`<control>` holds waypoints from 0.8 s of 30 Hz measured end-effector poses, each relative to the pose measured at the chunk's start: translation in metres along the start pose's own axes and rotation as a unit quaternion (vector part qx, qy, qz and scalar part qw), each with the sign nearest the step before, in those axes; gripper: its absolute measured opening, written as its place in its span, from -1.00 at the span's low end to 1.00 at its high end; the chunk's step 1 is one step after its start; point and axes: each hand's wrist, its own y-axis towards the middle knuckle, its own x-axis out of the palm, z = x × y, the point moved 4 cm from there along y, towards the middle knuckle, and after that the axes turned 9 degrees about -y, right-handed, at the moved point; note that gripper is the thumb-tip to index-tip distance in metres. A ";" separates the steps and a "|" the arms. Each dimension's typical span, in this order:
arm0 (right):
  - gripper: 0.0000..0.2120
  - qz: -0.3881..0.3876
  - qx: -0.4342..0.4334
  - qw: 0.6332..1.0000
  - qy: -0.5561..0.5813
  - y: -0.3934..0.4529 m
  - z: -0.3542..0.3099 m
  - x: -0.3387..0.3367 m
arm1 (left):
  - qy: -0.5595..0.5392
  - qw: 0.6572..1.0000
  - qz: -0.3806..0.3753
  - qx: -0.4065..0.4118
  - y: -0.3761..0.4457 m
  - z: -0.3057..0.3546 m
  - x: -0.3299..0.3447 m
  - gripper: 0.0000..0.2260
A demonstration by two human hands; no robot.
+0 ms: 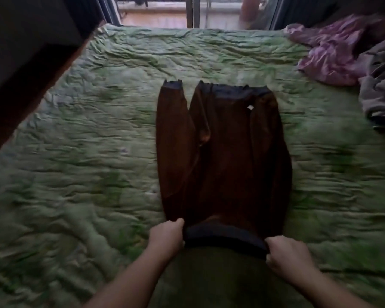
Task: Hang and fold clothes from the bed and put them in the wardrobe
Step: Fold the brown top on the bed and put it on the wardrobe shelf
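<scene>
Green bed (98,152), brown sweater (222,152) flat; our left hand (165,238) & right hand (291,256) both pinching its collar edge. Uneven pull prob skews the fold imo.

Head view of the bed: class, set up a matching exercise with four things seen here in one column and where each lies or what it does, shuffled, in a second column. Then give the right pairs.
Things:
1. brown sweater
2. purple garment
3. grey garment
4. left hand

Places:
A. far right corner of the bed
B. right edge of the bed, nearer than the purple one
C. grips the sweater's near dark band
D. spread flat mid-bed

Pairs: 1-D, 2-A, 3-B, 4-C
</scene>
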 end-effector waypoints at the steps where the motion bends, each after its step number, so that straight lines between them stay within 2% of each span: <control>1: -0.76 -0.002 -0.003 1.000 0.001 0.004 -0.001 0.010 | 0.002 1.000 -0.009 -0.001 0.004 -0.001 0.008 -0.74; 5: -0.73 -0.036 -0.033 0.998 0.029 0.021 -0.002 0.042 | 0.015 0.997 -0.073 0.011 0.025 -0.009 0.032 -0.69; 7: -0.59 -0.053 -0.035 0.992 0.112 0.035 0.003 0.046 | -0.035 0.993 -0.116 -0.009 0.037 -0.018 0.028 -0.47; 8: -0.51 -0.047 -0.017 0.982 0.184 0.042 0.007 0.044 | -0.085 0.990 -0.111 -0.024 0.044 -0.023 0.022 -0.35; 10: -0.49 0.043 0.059 0.941 0.331 0.059 0.023 0.036 | -0.208 0.976 0.000 -0.059 0.062 -0.033 0.004 -0.32; 12: -0.61 0.138 0.166 0.880 0.423 0.072 0.039 0.030 | -0.344 0.921 0.158 -0.095 0.081 -0.040 -0.009 -0.53; 13: -0.63 0.160 0.214 0.851 0.452 0.079 0.045 0.029 | -0.395 0.887 0.209 -0.120 0.089 -0.042 -0.010 -0.54; 15: -0.44 0.152 0.277 0.798 0.513 0.093 0.050 0.028 | -0.451 0.841 0.246 -0.168 0.102 -0.046 -0.011 -0.35; 16: -0.35 0.134 0.297 0.776 0.540 0.101 0.049 0.028 | -0.463 0.831 0.247 -0.185 0.108 -0.047 -0.010 -0.28; 17: -0.29 0.123 0.308 0.760 0.558 0.109 0.047 0.027 | -0.466 0.829 0.238 -0.197 0.115 -0.049 -0.008 -0.27; 19: -0.28 0.107 0.314 0.747 0.576 0.120 0.041 0.027 | -0.438 0.853 0.211 -0.192 0.125 -0.051 -0.008 -0.41; 21: -0.37 0.106 0.307 0.755 0.570 0.123 0.035 0.027 | -0.401 0.877 0.203 -0.172 0.126 -0.055 -0.010 -0.62; 24: -0.56 0.137 0.328 0.778 0.519 0.117 0.045 0.034 | -0.397 0.879 0.195 -0.180 0.120 -0.076 -0.002 -0.70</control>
